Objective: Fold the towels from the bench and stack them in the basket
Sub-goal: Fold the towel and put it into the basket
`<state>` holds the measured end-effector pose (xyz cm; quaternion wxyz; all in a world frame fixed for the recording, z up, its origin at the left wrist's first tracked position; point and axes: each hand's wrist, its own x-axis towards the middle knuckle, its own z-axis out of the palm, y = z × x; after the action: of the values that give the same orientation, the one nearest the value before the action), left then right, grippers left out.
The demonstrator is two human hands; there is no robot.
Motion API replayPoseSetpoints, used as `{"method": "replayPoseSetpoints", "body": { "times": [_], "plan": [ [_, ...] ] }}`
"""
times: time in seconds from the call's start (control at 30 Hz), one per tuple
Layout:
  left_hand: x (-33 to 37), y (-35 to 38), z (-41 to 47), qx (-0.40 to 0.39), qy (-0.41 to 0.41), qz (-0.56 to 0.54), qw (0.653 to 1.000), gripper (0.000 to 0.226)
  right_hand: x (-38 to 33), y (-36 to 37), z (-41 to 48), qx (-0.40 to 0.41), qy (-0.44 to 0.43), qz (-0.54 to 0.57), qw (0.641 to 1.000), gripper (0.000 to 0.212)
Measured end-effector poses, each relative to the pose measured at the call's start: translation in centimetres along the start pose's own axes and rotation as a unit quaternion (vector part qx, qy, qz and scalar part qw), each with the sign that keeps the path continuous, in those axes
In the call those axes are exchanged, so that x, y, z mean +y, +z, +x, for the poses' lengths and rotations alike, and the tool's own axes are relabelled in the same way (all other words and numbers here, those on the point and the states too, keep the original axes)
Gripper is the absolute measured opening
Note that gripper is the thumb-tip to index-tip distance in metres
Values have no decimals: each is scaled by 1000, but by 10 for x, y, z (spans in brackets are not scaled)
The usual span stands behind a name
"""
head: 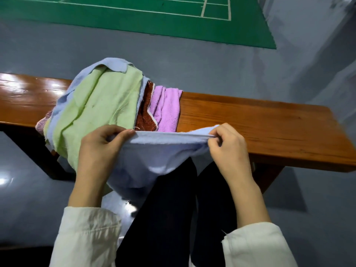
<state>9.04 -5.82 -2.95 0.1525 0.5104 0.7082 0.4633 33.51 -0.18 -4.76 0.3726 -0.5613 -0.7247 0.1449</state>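
A blue towel (154, 151) is pinched at its top edge by the left hand (98, 147) and right hand (229, 149), held apart. Its bottom is hidden behind dark legs (173, 209).

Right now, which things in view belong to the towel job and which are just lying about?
Job: blue towel pinched by left hand and right hand; green towel, maroon towel, purple towel piled on the wooden bench. No basket in view.
Lying about: green court mat, grey floor.
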Motion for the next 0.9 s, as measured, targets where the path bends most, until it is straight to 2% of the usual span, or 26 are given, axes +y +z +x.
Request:
{"method": "replayPoseSetpoints", "body": {
  "times": [0.1, 0.2, 0.27, 0.33, 0.4, 0.47, 0.63, 0.73, 0.9],
  "plan": [
    [4, -5, 2, 22, 8, 17, 1000, 20, -1, -1, 8, 13, 2, 45, 999, 12],
    [8, 0, 4, 28, -6, 49, 998, 9, -7, -5, 11, -52, 26, 140, 988, 12],
    [21, 19, -1, -44, 21, -1, 999, 25, -15, -2, 10, -98, 46, 222, 969, 17],
    [39, 45, -11, -171, 35, -76, 982, 35, -19, 3, 5, -122, 43, 278, 952, 22],
    [48, 64, -21, -242, 39, -93, 965, 25, -18, 6, -2, -137, 31, 287, 947, 26],
    [45, 70, -22, -229, 50, -68, 970, 5, -12, 6, -7, -147, 37, 277, 949, 26],
    [32, 62, -15, -159, 69, -49, 984, 17, 0, 8, -16, -152, 57, 177, 971, 27],
    [20, 48, -8, -99, 29, -50, 993, 25, 10, 0, -13, -129, 58, 169, 975, 25],
    [-5, 30, 3, -15, -45, -42, 998, 22, 20, -21, -7, -102, 90, 189, 973, 44]
  ]
}}
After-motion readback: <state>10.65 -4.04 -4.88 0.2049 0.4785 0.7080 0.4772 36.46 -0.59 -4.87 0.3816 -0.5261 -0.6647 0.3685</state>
